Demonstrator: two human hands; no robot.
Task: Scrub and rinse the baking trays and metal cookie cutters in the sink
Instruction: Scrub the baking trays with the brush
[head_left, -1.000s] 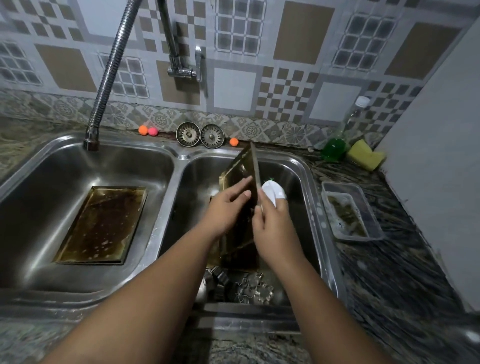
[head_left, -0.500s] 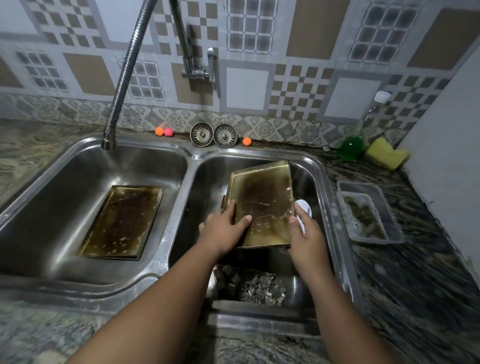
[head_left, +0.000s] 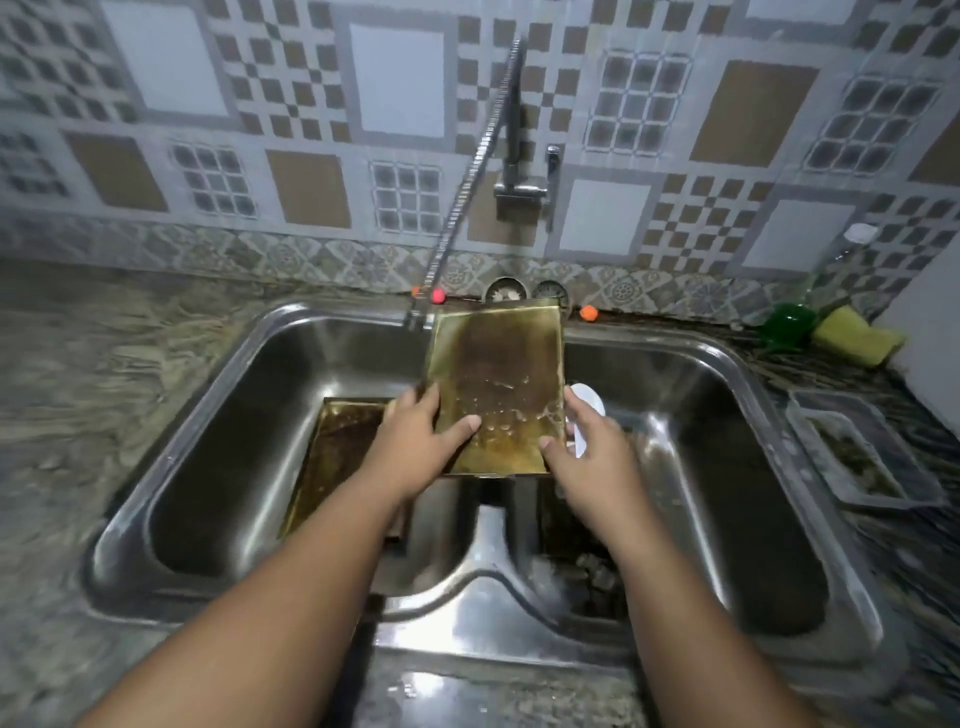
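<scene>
Left hand (head_left: 415, 441) and right hand (head_left: 587, 452), the right also clutching a white scrubber (head_left: 587, 402), grip a stained baking tray (head_left: 498, 384) above the double sink (head_left: 488, 582) divider, a second tray (head_left: 337, 447) lying in its left basin.

The light is dim and flat, with a yellowish-green cast. Motion smears the whole frame: the wall tiles (head_left: 400, 78) across the top, the tap hose (head_left: 467, 171) and the tabletop (head_left: 78, 389) at the left edge are all soft, the lower corners most of all. The tray (head_left: 498, 384) in the centre is the sharpest thing, with small glints on its wet beads. Pale glare lies on the sink (head_left: 483, 577) divider at lower centre and along its rim, while both basins sit in deep shadow. Wide-angle distortion bows the sink rim and the wall line toward the edges.
</scene>
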